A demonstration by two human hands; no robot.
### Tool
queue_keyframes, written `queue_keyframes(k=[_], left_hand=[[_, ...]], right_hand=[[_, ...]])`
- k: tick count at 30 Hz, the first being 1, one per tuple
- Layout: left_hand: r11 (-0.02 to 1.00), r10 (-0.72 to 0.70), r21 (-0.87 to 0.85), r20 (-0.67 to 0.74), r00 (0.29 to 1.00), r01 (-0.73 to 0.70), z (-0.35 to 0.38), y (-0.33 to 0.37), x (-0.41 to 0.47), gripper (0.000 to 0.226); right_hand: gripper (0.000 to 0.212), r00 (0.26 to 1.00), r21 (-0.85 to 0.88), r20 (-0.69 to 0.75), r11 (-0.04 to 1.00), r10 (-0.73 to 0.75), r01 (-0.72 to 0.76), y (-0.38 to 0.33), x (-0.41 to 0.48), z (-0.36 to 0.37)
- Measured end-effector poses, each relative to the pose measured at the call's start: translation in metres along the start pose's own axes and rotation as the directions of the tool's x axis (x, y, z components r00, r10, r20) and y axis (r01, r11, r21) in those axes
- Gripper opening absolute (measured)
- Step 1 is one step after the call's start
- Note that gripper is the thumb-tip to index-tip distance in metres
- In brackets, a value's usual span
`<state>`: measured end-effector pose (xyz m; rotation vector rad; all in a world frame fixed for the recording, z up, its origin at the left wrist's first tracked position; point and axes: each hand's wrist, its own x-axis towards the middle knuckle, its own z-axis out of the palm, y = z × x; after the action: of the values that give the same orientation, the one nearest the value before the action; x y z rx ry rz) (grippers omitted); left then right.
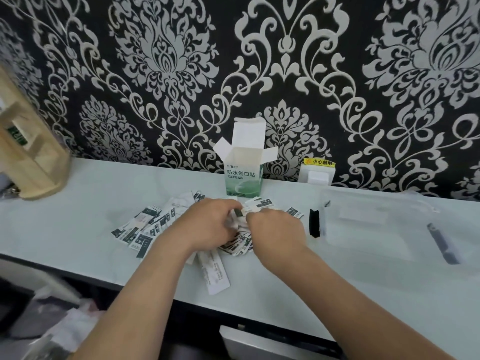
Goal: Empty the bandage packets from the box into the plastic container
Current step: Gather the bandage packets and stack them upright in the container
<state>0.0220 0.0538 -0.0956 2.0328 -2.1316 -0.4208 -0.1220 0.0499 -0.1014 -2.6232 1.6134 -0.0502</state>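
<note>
L hand: my left hand (207,227) sits knuckles-up on the pile, fingers curled down into the packets, gripping some.
R hand: my right hand (278,232) is just beside the L, nearly touching; fingers curled, pinching a packet at the point where the two hands meet.
Packets: white and dark-green flat paper bandage packets (145,229) lie loose in a heap on the counter, fanned out to the L of the hands, under them, and a few to the R.
Strip: one long white paper strip (214,274) lies nearer the front edge, partly under L forearm.
Box: white-and-green upright cardboard box (243,183) stands behind the pile, top flaps open, close to the wall.
Container: clear rectangular plastic container (368,240) on the counter to the R of the pile, apart from the hands; black latch (314,223) on its near end. Can't tell what's inside.
Counter: pale white counter (78,203), against black wallpaper w/ silver damask pattern (161,61).
Far L: light wooden rack (28,157) on the counter.
</note>
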Motion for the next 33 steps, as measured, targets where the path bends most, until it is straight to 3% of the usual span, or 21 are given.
queue_keyframes(k=[4,7,11,14,17,20,22,25,28,29,30,31,32,33], left_hand=[[0.980,-0.070,-0.191,-0.117,0.991,0.047,-0.004,-0.009,-0.001,0.031],[0.976,-0.102,-0.214,-0.273,0.957,0.044,-0.007,-0.015,-0.001,0.030],[0.953,-0.141,-0.301,-0.480,0.866,-0.012,-0.017,-0.015,-0.005,0.023],[0.851,-0.196,-0.518,-0.470,0.861,-0.090,-0.030,-0.007,-0.009,0.015],[0.654,-0.214,-0.747,-0.334,0.918,-0.120,-0.033,0.014,-0.009,0.008],[0.620,-0.212,-0.774,-0.326,0.921,-0.131,-0.018,0.028,-0.001,0.007],[0.623,-0.210,-0.770,-0.334,0.919,-0.138,-0.010,0.034,0.005,0.007],[0.636,-0.211,-0.757,-0.358,0.909,-0.151,-0.006,0.041,0.010,0.016],[0.437,-0.242,-0.885,-0.290,0.926,-0.163,-0.010,0.042,0.014,0.019],[0.462,-0.263,-0.878,-0.275,0.925,-0.130,-0.008,0.039,0.016,0.017],[0.624,-0.258,-0.778,-0.296,0.920,-0.074,-0.005,0.035,0.020,0.014],[0.827,-0.215,-0.562,-0.311,0.926,0.004,0.000,0.031,0.024,0.013],[0.948,-0.160,-0.312,-0.280,0.946,0.068,0.007,0.030,0.026,0.017],[0.988,-0.128,-0.109,-0.222,0.967,0.105,0.015,0.032,0.028,0.026]], right_hand=[[0.028,0.998,0.008,-0.054,1.000,-0.010,0.011,0.001,-0.004,-0.016],[0.021,0.994,0.062,-0.111,0.998,0.014,-0.007,0.011,-0.003,-0.029],[0.020,0.985,0.338,-0.131,0.939,0.115,-0.064,0.036,0.005,-0.040],[0.020,0.977,0.661,-0.087,0.745,0.195,-0.090,0.050,0.010,-0.045],[0.025,0.988,0.898,0.093,0.418,0.119,-0.135,0.051,0.007,-0.050],[0.026,0.975,0.973,0.212,0.105,-0.064,-0.205,0.045,0.003,-0.050],[0.023,0.964,0.973,0.233,0.021,-0.126,-0.232,0.043,0.001,-0.047],[0.024,0.956,0.971,0.239,0.034,-0.169,-0.237,0.043,-0.001,-0.043],[0.021,0.994,0.968,0.107,0.229,-0.030,-0.097,0.051,0.000,-0.047],[0.025,0.997,0.951,0.048,0.303,0.059,-0.063,0.055,0.003,-0.049],[0.029,0.990,0.933,-0.016,0.358,0.141,-0.036,0.062,0.005,-0.052],[0.031,0.977,0.918,-0.070,0.396,0.203,-0.017,0.068,0.008,-0.053],[0.032,0.965,0.906,-0.105,0.423,0.242,-0.007,0.073,0.010,-0.054],[0.033,0.956,0.897,-0.120,0.441,0.268,-0.011,0.078,0.011,-0.054]])
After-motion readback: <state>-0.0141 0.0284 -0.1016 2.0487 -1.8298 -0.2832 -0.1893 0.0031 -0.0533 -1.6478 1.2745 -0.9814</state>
